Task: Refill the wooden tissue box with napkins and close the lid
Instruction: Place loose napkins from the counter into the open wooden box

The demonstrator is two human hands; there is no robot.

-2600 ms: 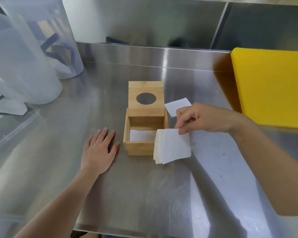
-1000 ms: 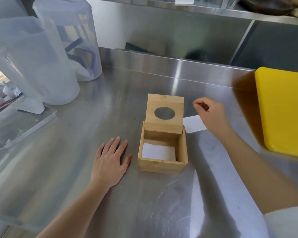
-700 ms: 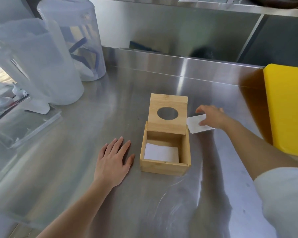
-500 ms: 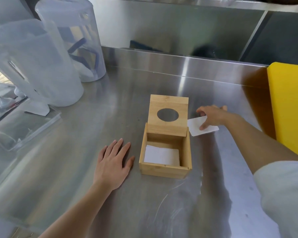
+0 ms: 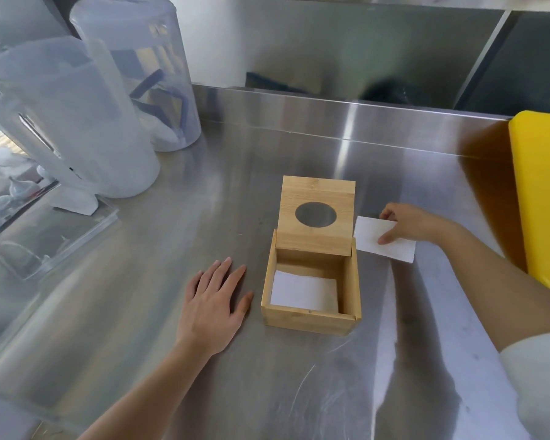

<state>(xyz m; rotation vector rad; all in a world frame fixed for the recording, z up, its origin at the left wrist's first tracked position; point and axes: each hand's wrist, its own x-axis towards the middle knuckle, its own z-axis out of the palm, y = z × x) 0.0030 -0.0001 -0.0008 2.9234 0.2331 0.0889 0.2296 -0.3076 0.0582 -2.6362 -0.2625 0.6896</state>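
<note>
The wooden tissue box (image 5: 310, 319) sits mid-table with its hinged lid (image 5: 316, 217) standing up at the back, round hole showing. White napkins (image 5: 302, 292) lie inside on the box floor. A loose white napkin (image 5: 370, 239) is just right of the lid, and my right hand (image 5: 407, 225) pinches its far edge with thumb on top. My left hand (image 5: 211, 308) rests flat on the steel, fingers spread, just left of the box and not touching it.
Two large translucent plastic pitchers (image 5: 73, 122) stand at the back left beside a clear acrylic tray (image 5: 45, 239). A yellow cutting board (image 5: 543, 198) lies along the right edge. A steel backsplash (image 5: 331, 58) rises behind the table.
The stack of napkins held earlier over the box now lies inside it. My right hand went to the loose napkin beside the lid and gripped it. My left hand stayed put.
</note>
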